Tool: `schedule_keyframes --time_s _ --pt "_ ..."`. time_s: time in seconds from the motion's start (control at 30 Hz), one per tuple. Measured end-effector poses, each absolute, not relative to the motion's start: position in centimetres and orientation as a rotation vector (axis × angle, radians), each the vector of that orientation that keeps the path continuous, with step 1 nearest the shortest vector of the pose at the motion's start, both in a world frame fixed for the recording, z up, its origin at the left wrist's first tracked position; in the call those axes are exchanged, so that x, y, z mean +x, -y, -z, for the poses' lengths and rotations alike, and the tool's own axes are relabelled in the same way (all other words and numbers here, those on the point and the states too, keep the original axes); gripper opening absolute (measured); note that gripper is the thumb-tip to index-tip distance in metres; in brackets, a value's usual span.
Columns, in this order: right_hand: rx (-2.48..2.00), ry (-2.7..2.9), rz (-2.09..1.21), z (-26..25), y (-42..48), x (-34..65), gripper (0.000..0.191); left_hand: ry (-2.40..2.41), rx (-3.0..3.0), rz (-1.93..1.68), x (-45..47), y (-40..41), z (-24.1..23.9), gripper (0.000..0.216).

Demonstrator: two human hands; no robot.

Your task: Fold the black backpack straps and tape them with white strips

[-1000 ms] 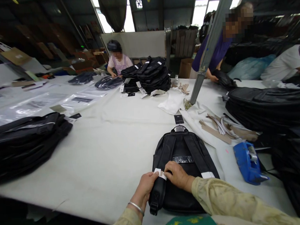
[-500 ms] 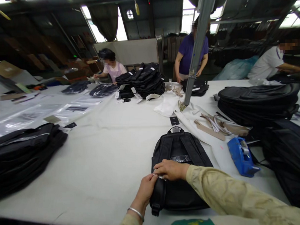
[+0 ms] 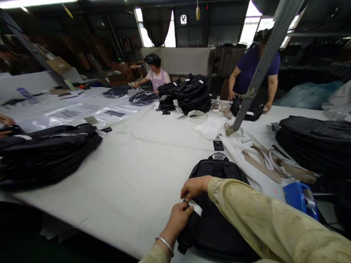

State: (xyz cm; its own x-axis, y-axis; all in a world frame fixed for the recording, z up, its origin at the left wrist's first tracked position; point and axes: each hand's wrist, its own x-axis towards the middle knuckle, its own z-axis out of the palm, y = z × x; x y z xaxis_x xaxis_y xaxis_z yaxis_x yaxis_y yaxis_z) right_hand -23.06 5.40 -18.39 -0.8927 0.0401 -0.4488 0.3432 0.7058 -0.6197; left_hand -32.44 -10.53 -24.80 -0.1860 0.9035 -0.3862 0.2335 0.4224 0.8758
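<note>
A black backpack (image 3: 219, 222) lies flat on the table before me, its straps facing up and its top handle pointing away. A white strip (image 3: 196, 208) sits across its left shoulder strap (image 3: 190, 226). My left hand (image 3: 180, 219), with a silver bangle at the wrist, is closed in a pinch on the strap's edge beside the strip. Just above it, my right hand (image 3: 194, 187) has its fingers curled down and closed on the same strap at the strip's end. Its fingertips are partly hidden. A black hang tag (image 3: 218, 145) lies beyond the handle.
Stacks of black backpacks stand left (image 3: 49, 151), far (image 3: 193, 94) and right (image 3: 316, 142). A blue tape dispenser (image 3: 300, 198) and brown-and-white strips (image 3: 268, 162) lie right of the backpack. A metal post (image 3: 257, 80) rises from the table. Co-workers work across the table; another person's hands show far left.
My view has turned left, bringing another person's hands in at the left edge. My right hand's fingers have curled over the strap's edge, and more of the white strip now shows.
</note>
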Motion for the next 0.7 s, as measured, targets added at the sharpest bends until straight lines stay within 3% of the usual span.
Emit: schedule_keyframes --time_s 0.4,0.7 --pt "0.183 -2.375 0.769 19.2 -5.6 -26.4 0.026 -1.725 1.112 -0.789 -32.6 11.2 25.6 0.025" --pt "0.173 -2.474 0.775 19.4 -5.6 -25.3 0.026 -1.79 0.997 -0.766 -32.5 10.8 26.0 0.04"
